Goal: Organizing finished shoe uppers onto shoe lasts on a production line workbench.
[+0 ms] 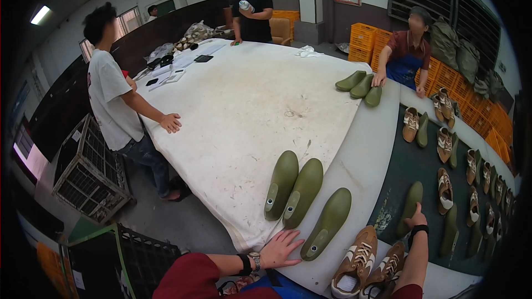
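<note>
My left hand (281, 249) lies flat with fingers spread on the near corner of the table, by the heel end of a green shoe last (328, 222). Two more green lasts, one (281, 182) beside the other (305, 191), lie just beyond it. On the dark green conveyor belt (388, 188), my right hand (417, 220) grips another green shoe last (410, 202) near its lower end; some fingers are hidden. Between my arms sit a brown sneaker (360, 254) with white stripes and its partner (387, 266), partly covered by my right forearm.
Brown shoes and green lasts stand in rows along the belt. Across the white-covered table (249, 94), a co-worker (407, 50) touches several lasts (363, 86). Two people stand at the table's left and far sides. A wire-sided cart (91, 169) and orange crates (363, 41) are around.
</note>
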A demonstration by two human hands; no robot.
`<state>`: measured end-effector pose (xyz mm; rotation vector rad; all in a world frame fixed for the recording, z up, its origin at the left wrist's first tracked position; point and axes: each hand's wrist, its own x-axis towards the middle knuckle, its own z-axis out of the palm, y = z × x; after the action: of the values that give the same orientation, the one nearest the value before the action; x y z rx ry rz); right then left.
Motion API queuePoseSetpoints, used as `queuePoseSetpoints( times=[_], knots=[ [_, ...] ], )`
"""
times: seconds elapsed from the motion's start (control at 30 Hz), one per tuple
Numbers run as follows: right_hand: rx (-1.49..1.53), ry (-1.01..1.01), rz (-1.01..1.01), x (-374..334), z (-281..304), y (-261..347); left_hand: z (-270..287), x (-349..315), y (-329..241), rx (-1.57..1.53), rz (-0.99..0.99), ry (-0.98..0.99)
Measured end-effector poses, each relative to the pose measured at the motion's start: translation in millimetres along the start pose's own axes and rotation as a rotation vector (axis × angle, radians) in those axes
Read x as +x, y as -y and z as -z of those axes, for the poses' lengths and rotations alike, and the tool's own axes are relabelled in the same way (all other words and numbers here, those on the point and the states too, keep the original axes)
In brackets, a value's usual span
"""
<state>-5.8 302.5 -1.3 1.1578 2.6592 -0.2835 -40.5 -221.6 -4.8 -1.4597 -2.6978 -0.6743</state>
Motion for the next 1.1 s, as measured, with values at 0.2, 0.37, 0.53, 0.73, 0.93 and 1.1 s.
queuePoseSetpoints(
  times=[0.2, 0.37, 0.53, 0.73, 0.93, 1.1],
  knots=[
    [-0.004, 0.006, -0.01, -1, 2, 0, 0, 1, 1, 0.009, 0.002, 0.007],
    [0.003, 0.007, -0.012, 0, 1, -4, 1, 2, 0, 0.014, -0.002, 0.005],
    [0.007, 0.003, -0.013, -3, 3, -3, 2, 3, -1, 0.019, 0.003, 0.015],
    [-0.019, 0.007, -0.034, -1, 2, -6, 4, 5, -2, 0.028, -0.02, 0.007],
    [-0.025, 0.026, -0.05, -3, 5, -4, 3, 3, -1, 0.042, -0.014, 0.014],
    [-0.022, 0.044, -0.063, -4, 7, -6, 4, 5, -1, 0.041, -0.018, 0.03]
  ],
)
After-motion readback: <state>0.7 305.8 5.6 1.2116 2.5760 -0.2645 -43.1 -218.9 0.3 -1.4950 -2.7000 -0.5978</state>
